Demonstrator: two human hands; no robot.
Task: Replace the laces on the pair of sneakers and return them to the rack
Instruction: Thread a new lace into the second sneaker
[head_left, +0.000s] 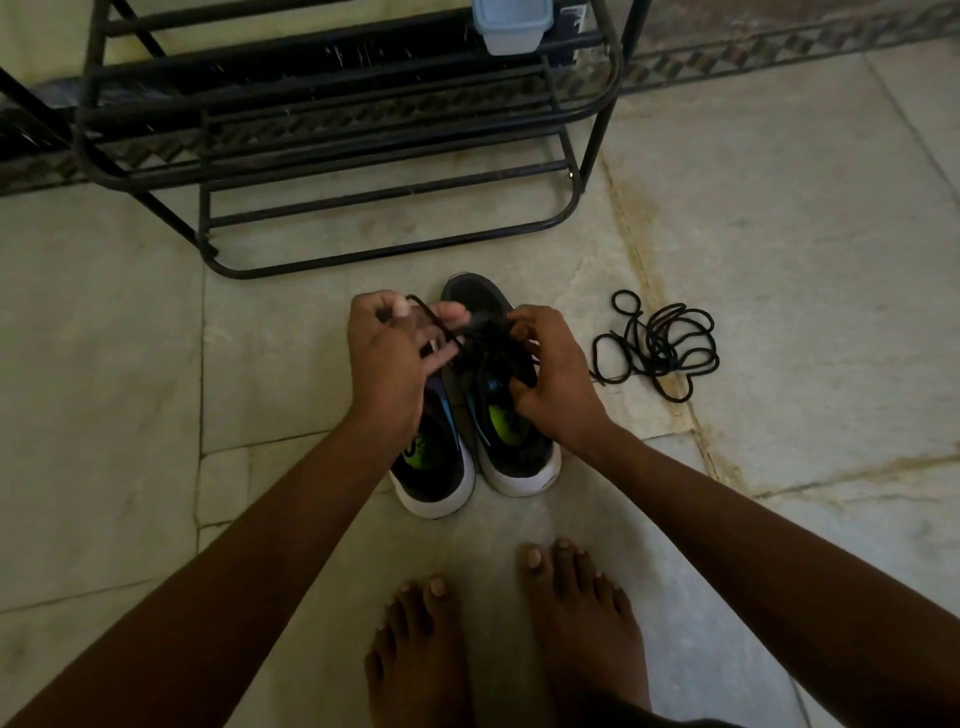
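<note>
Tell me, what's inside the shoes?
Each shoe, left shoe and right shoe, shows a green-yellow patch on its insole. Farther in, the hands and laces hide the rest.

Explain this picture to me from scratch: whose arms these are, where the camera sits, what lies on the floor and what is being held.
There is no machine here. A person wears a camera on the head, so you look down along their own arms and bare feet.

On the tiled floor stands a pair of dark sneakers with white soles, the left sneaker beside the right sneaker. Both hands work at the right one: the left hand has a black lace in its grip, and the right hand pinches the lacing on top.

A loose tangle of black lace lies to the right. Beyond the shoes stands a black metal rack.
</note>
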